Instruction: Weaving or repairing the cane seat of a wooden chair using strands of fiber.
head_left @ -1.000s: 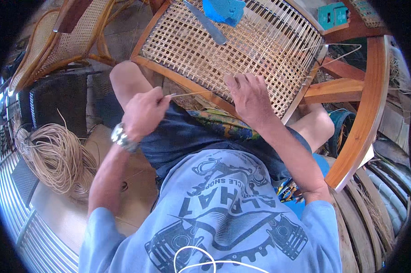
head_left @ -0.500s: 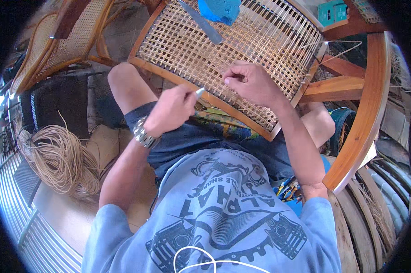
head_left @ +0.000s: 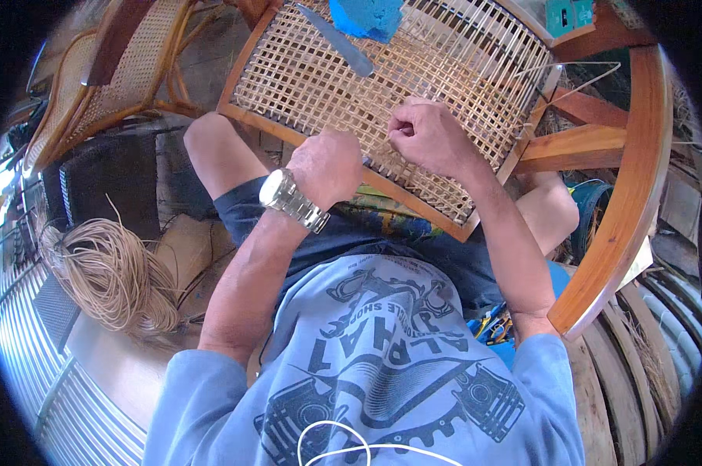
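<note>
A woven cane seat panel (head_left: 297,85) in a wooden frame lies across my knees. My left hand (head_left: 329,165), wearing a steel watch, is closed at the near edge of the weave, its fingers turned away from view. Just right of it, my right hand (head_left: 432,136) is curled on the weave with fingertips pinched; what either holds is hidden. A grey blade-like tool (head_left: 337,43) and a blue crumpled piece (head_left: 365,15) lie on the far part of the panel.
Curved wooden chair members (head_left: 634,171) stand on my right, with a green box (head_left: 568,17) behind. Another cane-backed chair (head_left: 114,109) is at upper left. A coil of cane strands (head_left: 110,276) lies at left. Coloured tools (head_left: 491,326) sit beside my right hip.
My left hand has moved up and right from beyond the panel's lower edge onto it. My right hand has shifted slightly up. The strand earlier stretched between them is no longer visible.
</note>
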Available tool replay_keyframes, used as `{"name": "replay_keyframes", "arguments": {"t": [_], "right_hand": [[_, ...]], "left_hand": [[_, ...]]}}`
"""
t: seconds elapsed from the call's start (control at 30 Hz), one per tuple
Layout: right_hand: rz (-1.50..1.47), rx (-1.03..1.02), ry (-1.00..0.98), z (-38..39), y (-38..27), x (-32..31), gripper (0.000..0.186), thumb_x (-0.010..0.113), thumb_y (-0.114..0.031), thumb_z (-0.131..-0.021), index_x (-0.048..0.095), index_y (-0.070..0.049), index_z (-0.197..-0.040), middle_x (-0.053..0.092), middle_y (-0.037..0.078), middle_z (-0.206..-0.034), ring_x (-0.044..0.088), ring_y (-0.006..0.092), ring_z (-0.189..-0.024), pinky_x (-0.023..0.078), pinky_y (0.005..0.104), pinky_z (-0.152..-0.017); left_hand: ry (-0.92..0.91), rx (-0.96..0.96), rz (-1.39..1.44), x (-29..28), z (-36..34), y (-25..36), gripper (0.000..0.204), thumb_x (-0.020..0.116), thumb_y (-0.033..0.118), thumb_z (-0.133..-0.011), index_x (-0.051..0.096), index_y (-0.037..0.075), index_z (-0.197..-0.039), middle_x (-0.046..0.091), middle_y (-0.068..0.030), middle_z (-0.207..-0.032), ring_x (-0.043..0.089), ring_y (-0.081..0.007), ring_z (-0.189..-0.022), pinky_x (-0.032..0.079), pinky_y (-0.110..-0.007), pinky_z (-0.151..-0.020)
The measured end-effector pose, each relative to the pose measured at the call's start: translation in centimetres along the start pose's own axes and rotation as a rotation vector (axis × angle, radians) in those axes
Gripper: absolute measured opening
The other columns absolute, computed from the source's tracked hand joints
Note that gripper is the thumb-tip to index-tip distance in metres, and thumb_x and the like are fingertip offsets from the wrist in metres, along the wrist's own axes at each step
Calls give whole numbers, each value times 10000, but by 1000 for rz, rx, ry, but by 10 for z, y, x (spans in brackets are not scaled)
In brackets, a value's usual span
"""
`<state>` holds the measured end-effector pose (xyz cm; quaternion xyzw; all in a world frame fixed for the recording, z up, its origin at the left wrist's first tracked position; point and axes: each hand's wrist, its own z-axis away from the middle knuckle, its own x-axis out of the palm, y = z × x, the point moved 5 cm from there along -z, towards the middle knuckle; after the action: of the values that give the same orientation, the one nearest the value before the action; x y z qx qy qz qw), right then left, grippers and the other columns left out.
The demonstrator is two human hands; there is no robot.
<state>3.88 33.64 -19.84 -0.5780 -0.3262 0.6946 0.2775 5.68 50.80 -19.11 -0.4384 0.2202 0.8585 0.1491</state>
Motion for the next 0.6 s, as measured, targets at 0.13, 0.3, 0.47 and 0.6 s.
{"name": "replay_keyframes", "arguments": {"t": [0.13,0.3,0.47,0.6], "right_hand": [[1,1,-11,0,0,3,138,633,-106,-812,691,14,-844,648,152,-808,661,270,-760,535,380,-723],[15,-12,-25,0,-2,-1,145,633,-114,-815,687,17,-844,645,152,-803,661,273,-766,536,379,-729],[-25,-20,-42,1,-1,2,133,637,-116,-806,688,5,-828,644,152,-806,654,286,-767,525,388,-713],[37,-38,-32,1,-1,10,122,633,-105,-797,683,5,-814,644,151,-815,645,309,-766,516,406,-704]], "left_hand": [[113,-24,97,9,9,-2,315,595,263,-941,675,-25,-844,684,-263,-849,666,-460,-824,532,-540,-758],[101,-59,299,20,15,-6,345,595,286,-970,667,-26,-839,664,-280,-786,653,-477,-804,511,-541,-717],[114,-88,273,20,14,4,330,587,264,-975,658,-32,-848,672,-287,-801,669,-480,-813,540,-543,-724],[158,-162,211,24,18,12,290,571,247,-981,640,-25,-909,685,-293,-829,685,-489,-832,566,-546,-737]]}}
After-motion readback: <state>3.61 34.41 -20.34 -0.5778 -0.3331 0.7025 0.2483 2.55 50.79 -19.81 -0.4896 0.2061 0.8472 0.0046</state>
